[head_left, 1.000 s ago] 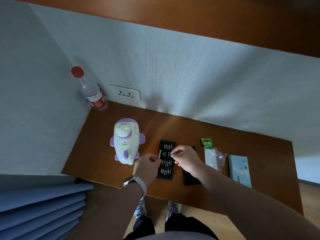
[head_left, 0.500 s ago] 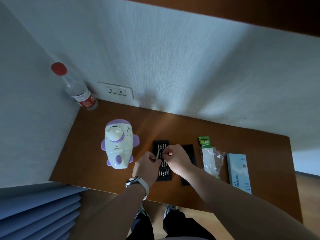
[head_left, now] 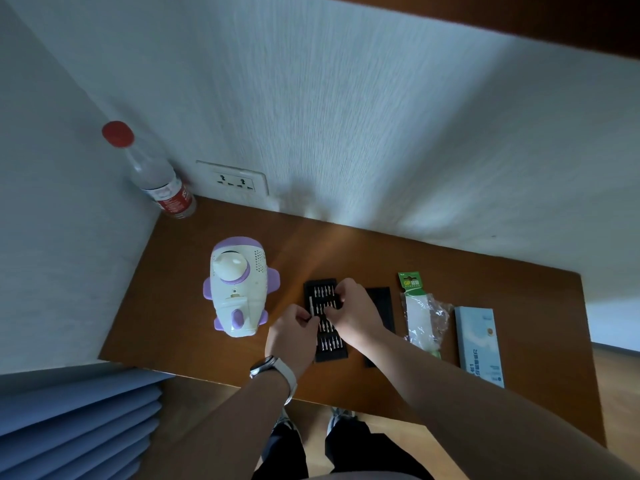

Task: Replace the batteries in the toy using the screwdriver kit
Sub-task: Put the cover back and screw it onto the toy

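A white and purple toy point(head_left: 238, 287) lies on the wooden table point(head_left: 180, 306), left of a black tray of screwdriver bits point(head_left: 325, 344). My left hand point(head_left: 292, 337), with a watch on its wrist, grips a thin silver screwdriver handle point(head_left: 311, 305) over the tray's left edge. My right hand point(head_left: 353, 311) hovers over the tray with its fingers pinched together at the bits; what it pinches is too small to make out. The tray's black lid point(head_left: 381, 306) lies to the right, partly under my right forearm.
A green battery pack point(head_left: 410, 280) with a torn clear wrapper point(head_left: 424, 322) and a light blue box point(head_left: 479, 344) lie to the right. A red-capped water bottle point(head_left: 157, 180) stands in the back left corner near a wall socket point(head_left: 235, 181). Blue folds point(head_left: 76, 424) sit lower left.
My hands have drawn closer together over the bit tray, the right one moving left toward the screwdriver handle. The camera has shifted, so the view has drifted.
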